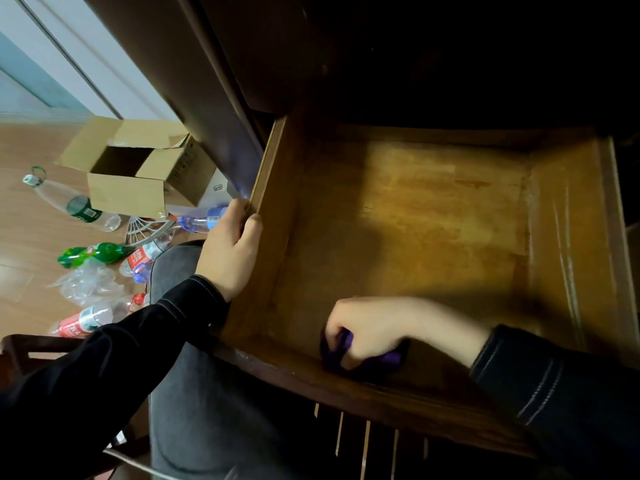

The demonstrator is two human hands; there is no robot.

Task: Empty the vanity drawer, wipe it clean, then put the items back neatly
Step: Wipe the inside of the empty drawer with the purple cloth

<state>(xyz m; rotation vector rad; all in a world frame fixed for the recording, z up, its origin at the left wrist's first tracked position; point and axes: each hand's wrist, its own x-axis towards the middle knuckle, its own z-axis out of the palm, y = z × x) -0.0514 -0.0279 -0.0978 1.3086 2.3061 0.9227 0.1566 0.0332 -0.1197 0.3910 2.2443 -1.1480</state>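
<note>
The wooden vanity drawer (433, 216) is pulled out in front of me, and nothing lies on its bare, worn bottom. My left hand (230, 251) grips the top edge of the drawer's left wall, thumb inside. Down in the near left corner, my right hand (367, 327) is curled round a bunched purple cloth (388, 358) and presses it against the drawer floor by the front wall. Most of the cloth is hidden under the fingers.
To the left, on the wooden floor, stand an open cardboard box (138, 168) and several plastic bottles (69, 202), some crushed. The dark vanity body (415, 57) hangs over the drawer's back. My knee in grey trousers (180, 265) is beside the drawer.
</note>
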